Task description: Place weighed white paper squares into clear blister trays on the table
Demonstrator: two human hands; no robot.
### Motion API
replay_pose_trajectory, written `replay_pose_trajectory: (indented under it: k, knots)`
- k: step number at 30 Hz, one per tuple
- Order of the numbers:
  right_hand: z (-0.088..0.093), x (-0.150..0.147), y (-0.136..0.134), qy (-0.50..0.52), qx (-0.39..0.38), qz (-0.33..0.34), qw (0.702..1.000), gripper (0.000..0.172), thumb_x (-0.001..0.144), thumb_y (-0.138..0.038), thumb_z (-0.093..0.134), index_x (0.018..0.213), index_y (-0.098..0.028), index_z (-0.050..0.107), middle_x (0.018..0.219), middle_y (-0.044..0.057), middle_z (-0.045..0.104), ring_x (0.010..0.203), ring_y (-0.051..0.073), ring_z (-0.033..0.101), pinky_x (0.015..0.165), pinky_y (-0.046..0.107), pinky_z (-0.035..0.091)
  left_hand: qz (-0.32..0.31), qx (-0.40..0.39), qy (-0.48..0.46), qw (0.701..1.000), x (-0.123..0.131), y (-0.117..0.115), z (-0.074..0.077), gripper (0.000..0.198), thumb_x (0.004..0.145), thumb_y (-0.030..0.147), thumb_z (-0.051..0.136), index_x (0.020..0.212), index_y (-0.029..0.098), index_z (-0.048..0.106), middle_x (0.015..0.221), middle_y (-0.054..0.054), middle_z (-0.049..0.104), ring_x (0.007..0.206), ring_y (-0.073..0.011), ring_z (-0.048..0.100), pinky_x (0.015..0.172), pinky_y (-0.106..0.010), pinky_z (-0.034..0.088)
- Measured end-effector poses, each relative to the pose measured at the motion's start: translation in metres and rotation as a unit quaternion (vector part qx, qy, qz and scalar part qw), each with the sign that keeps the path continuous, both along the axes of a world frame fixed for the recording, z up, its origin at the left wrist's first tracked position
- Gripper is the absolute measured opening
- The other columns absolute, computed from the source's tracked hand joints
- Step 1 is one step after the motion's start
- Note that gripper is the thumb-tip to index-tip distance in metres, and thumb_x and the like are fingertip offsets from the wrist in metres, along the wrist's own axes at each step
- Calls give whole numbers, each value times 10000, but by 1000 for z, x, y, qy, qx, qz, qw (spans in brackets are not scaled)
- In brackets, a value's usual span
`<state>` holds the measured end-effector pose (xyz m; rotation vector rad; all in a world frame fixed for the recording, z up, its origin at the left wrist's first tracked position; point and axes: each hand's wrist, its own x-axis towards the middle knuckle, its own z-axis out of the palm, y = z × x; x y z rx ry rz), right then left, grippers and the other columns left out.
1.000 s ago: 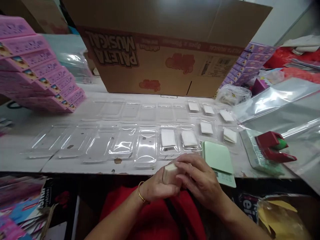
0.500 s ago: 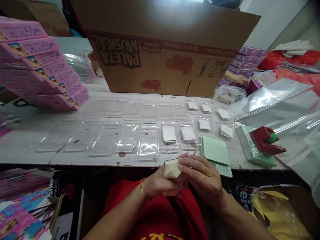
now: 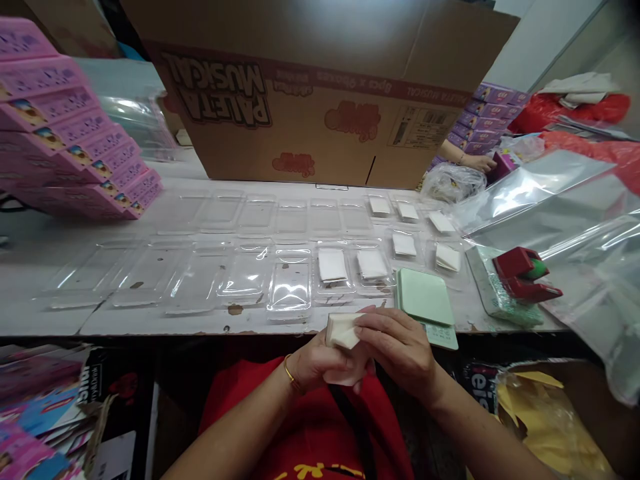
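A stack of thin white sheets sits in my left hand, which is wrapped round it below the table's front edge. The fingers of my right hand press on the stack's upper right side, bending some sheets. Just beyond my hands, clear plastic trays lie in two rows on the table. Several trays toward the right hold small white stacks, such as the white stack in the front row. A pale green scale lies beside my right hand.
A large cardboard box stands at the back. Pink boxes are piled at left. A red tape dispenser rests on a green-white block at right, near plastic bags. Another person's hand reaches in by purple boxes.
My right fingers have shifted slightly over the stack, and its front sheets now bend differently. The whole view has moved a little, so the table's things appear farther left.
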<state>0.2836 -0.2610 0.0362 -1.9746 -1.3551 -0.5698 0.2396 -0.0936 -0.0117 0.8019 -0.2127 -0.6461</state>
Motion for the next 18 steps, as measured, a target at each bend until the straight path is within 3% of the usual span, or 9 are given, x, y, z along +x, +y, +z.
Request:
replay_pose_trajectory:
  k: [2,4,8,11,14,18]
  knots:
    - [-2,2,2,37,-31,-2,999,162,809,-124,519,953,-166,580,895,67,641,882,163,568,806,343,464,6,7,0,1000,4,-1,-3,293,569,146,522,815,37,638,724,-114,614,571,-172,570,522,-268,421]
    - [-5,2,4,79,-65,-10,995,128,820,-126,487,909,-159,573,855,65,623,836,159,553,789,337,452,9,6,-1,1000,8,-4,-6,265,563,138,523,777,38,641,683,-103,617,549,-162,566,513,-258,425]
    - [-11,7,-6,180,-98,-29,978,155,824,-110,407,858,-166,548,818,58,577,794,151,529,705,282,440,-3,-21,22,1000,17,-11,-16,366,586,150,570,945,89,609,797,-105,633,716,-220,604,553,-297,491]
    - [-16,27,-32,265,-68,-66,959,149,817,-124,399,842,-173,537,798,36,559,755,136,518,678,257,427,-26,-36,70,997,20,-15,-30,434,681,174,557,1109,108,528,971,-152,610,868,-260,596,589,-319,519]
    - [-27,62,-71,350,-39,-149,924,116,801,-223,451,783,-166,551,715,6,550,670,124,504,612,236,410,-30,-49,94,994,20,-17,-45,511,728,156,513,1231,153,420,1082,-177,567,889,-270,598,579,-332,526]
    - [-52,110,-120,398,-80,-271,873,182,741,-319,502,726,-151,571,640,-10,555,601,122,499,546,218,386,-17,-47,102,994,17,-19,-55,658,742,135,486,1343,234,237,1087,-161,560,901,-276,595,563,-324,518]
